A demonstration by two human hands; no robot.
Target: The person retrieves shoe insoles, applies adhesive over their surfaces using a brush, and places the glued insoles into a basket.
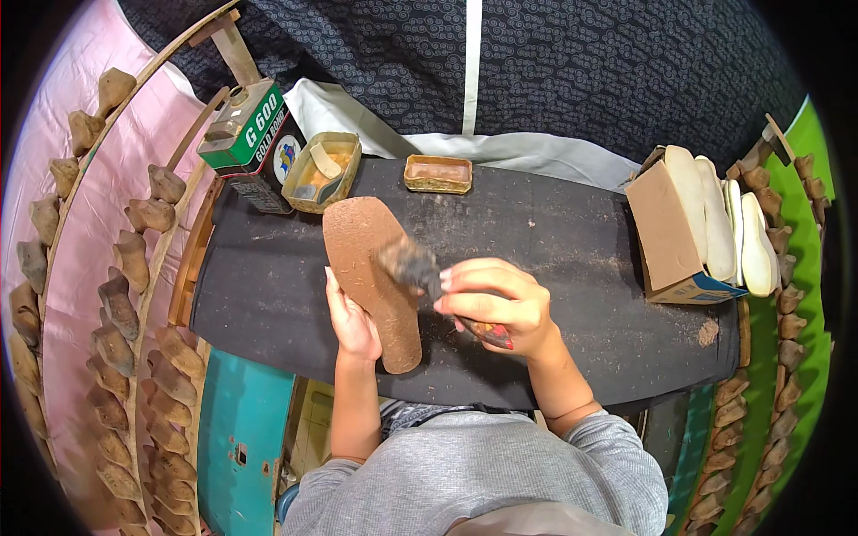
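Note:
A brown shoe insole point(365, 259) lies tilted on the black work table point(572, 259). My left hand point(350, 323) holds it from underneath near its lower end. My right hand point(500, 304) grips a brush with a red patterned handle point(490, 332). The brush's dark bristle head point(407, 261) rests on the middle of the insole and looks blurred.
At the table's back stand a green glue can point(250, 134), an open tin with yellowish glue point(322, 171) and a small flat tin point(438, 173). A cardboard box with several pale insoles point(706, 223) sits at the right. Racks of shoe lasts point(125, 295) line both sides.

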